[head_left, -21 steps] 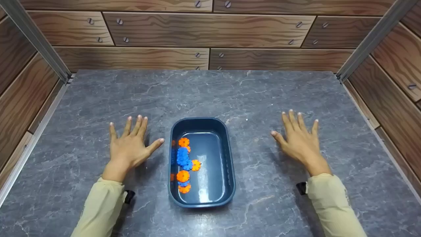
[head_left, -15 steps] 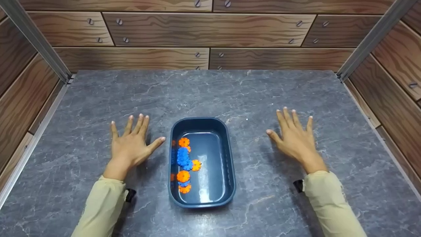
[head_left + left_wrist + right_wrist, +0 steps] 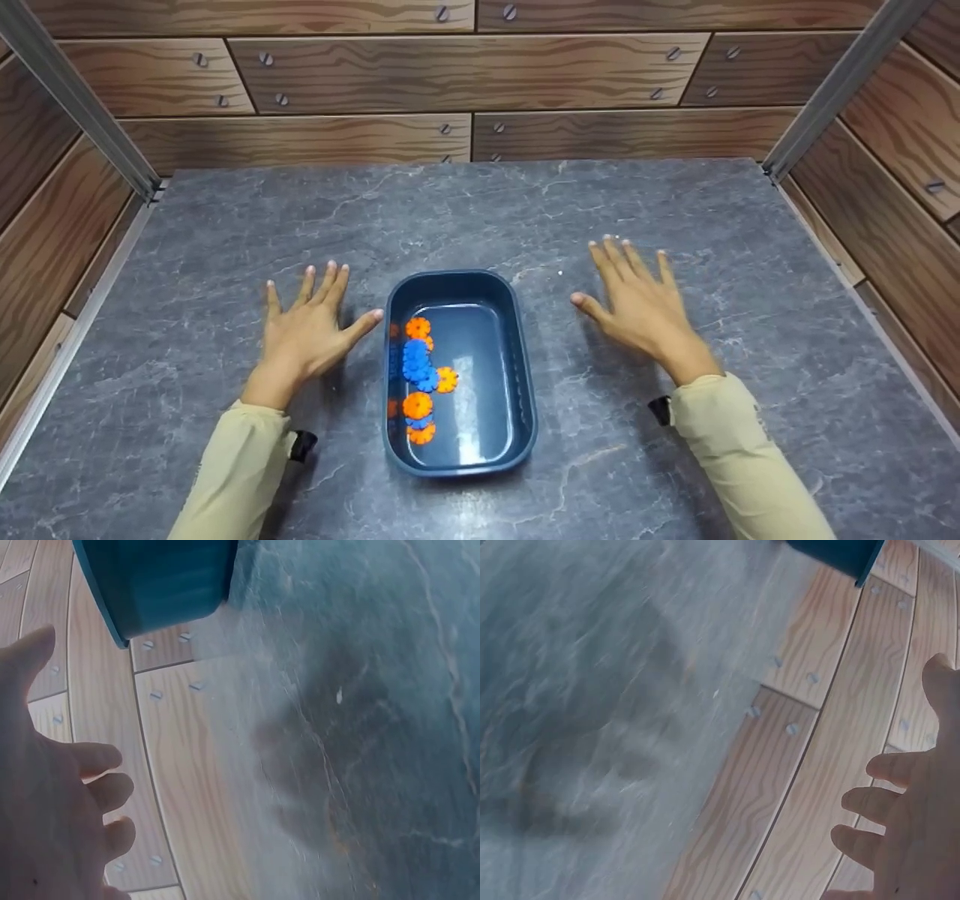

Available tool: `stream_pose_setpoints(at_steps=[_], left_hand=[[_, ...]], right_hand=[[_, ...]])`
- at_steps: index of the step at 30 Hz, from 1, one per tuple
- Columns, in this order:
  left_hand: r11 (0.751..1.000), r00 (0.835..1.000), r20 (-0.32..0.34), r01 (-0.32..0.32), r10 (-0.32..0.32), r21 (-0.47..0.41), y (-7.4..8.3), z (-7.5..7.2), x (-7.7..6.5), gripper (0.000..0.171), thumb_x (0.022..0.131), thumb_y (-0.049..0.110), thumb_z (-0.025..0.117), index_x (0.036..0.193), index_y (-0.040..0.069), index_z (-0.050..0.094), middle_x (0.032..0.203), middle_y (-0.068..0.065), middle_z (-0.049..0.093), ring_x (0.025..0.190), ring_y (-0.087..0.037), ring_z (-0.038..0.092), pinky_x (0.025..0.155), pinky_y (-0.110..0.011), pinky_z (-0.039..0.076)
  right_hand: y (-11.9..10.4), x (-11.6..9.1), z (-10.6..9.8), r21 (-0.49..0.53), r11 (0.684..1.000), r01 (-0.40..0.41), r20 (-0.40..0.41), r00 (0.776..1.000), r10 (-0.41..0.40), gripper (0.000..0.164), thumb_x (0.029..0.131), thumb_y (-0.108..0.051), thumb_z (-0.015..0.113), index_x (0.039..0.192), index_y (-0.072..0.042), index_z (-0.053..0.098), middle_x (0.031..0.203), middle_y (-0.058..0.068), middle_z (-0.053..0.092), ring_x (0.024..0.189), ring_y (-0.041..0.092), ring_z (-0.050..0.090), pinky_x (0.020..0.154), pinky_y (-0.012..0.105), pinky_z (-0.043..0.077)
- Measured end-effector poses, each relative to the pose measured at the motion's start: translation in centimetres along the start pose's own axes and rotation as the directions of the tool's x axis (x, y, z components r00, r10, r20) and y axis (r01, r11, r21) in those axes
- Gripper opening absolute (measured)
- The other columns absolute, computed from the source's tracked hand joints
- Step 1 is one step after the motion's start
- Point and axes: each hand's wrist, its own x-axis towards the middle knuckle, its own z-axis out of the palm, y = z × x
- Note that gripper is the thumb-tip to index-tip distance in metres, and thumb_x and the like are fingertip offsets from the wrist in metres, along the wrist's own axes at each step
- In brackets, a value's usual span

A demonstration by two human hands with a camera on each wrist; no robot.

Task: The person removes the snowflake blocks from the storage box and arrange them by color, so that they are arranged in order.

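Note:
A dark blue rectangular tray (image 3: 491,466) with rounded corners stands on the table between my hands. Along its left inner side lie several flower-shaped plastic discs, some orange (image 3: 417,405) and some blue (image 3: 416,360), partly overlapping. My left hand (image 3: 304,337) is spread over the table left of the tray, its thumb tip close to the rim. To the tray's right, farther off, my right hand (image 3: 641,311) has its fingers stretched forward and apart. Both hands hold nothing. Each wrist view shows the hand's fingers extended and part of the tray's outer wall (image 3: 161,585).
The grey marbled tabletop (image 3: 465,217) is bounded by wood-patterned panels (image 3: 469,75) at the back and both sides. Metal posts (image 3: 840,90) rise at the two back corners. A tiny white speck lies right of the tray.
My right hand has moved left and slightly forward, toward the tray. The left hand has shifted a little to the right. The tray and discs stay put.

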Motion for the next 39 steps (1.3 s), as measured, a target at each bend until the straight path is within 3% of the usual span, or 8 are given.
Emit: stream_pose_setpoints(at_steps=[8,14,21,28,32,35,39], left_hand=[[0.992,0.999,0.033,-0.031,0.035,-0.124,0.4,0.0,0.4,0.089,0.089,0.073,0.035,0.155,0.018,0.014,0.162,-0.012,0.009,0.149,-0.036,0.006,0.112,-0.067,-0.006],[0.982,0.998,0.06,-0.021,0.033,-0.187,0.5,0.2,0.5,0.097,0.083,0.08,0.039,0.155,0.019,0.017,0.161,-0.014,0.01,0.149,-0.037,0.01,0.113,-0.067,0.001],[0.977,0.997,0.076,-0.011,0.027,-0.215,0.5,0.2,0.5,0.1,0.079,0.081,0.046,0.154,0.019,0.023,0.158,-0.019,0.021,0.143,-0.043,0.026,0.112,-0.067,0.016],[0.962,0.994,0.101,-0.017,0.047,-0.274,0.4,0.2,0.5,0.098,0.077,0.08,0.052,0.152,0.021,0.029,0.151,-0.02,0.038,0.133,-0.042,0.043,0.103,-0.064,0.035],[0.943,0.99,0.135,0.004,0.044,-0.333,0.2,0.2,0.6,0.095,0.077,0.077,0.055,0.151,0.022,0.034,0.141,-0.015,0.052,0.12,-0.035,0.056,0.096,-0.057,0.043],[0.928,0.986,0.16,0.014,0.049,-0.372,0.2,0.3,0.8,0.088,0.079,0.07,0.06,0.149,0.021,0.037,0.132,-0.011,0.058,0.106,-0.028,0.06,0.085,-0.044,0.049],[0.903,0.98,0.191,0.025,0.064,-0.428,0.1,0.4,1.2,0.083,0.081,0.061,0.066,0.148,0.02,0.039,0.122,-0.008,0.061,0.093,-0.022,0.058,0.071,-0.031,0.045]], right_hand=[[-2.5,0.2,-0.5,-0.005,0.997,0.074,-0.018,0.997,-0.074,0.079,0.096,-0.061,0.039,0.155,-0.016,0.016,0.162,0.01,0.01,0.149,0.035,0.013,0.117,0.059,0.002],[-4.9,0.0,-1.0,-0.032,0.985,0.169,-0.058,0.984,-0.171,0.076,0.096,-0.06,0.04,0.155,-0.018,0.019,0.16,0.011,0.019,0.148,0.034,0.019,0.118,0.057,0.007],[-7.5,0.2,-1.2,-0.054,0.96,0.275,-0.089,0.956,-0.279,0.074,0.095,-0.061,0.041,0.153,-0.019,0.026,0.158,0.009,0.028,0.145,0.033,0.028,0.116,0.056,0.019],[-9.7,0.4,-1.0,-0.009,0.943,0.333,-0.023,0.943,-0.333,0.076,0.093,-0.069,0.03,0.153,-0.023,0.026,0.158,0.006,0.028,0.143,0.031,0.032,0.112,0.055,0.027],[-10.8,0.6,-0.5,0.04,0.928,0.369,0.004,0.929,-0.37,0.075,0.093,-0.069,0.03,0.153,-0.024,0.027,0.157,0.007,0.03,0.142,0.031,0.034,0.112,0.054,0.027],[-11.5,0.7,-0.2,0.094,0.915,0.392,0.026,0.918,-0.396,0.072,0.093,-0.067,0.035,0.152,-0.025,0.029,0.155,0.007,0.034,0.14,0.03,0.035,0.112,0.055,0.027],[-12.1,0.9,0.3,0.175,0.894,0.412,0.07,0.901,-0.429,0.067,0.095,-0.06,0.042,0.152,-0.026,0.031,0.152,0.006,0.037,0.139,0.027,0.037,0.112,0.055,0.028]])
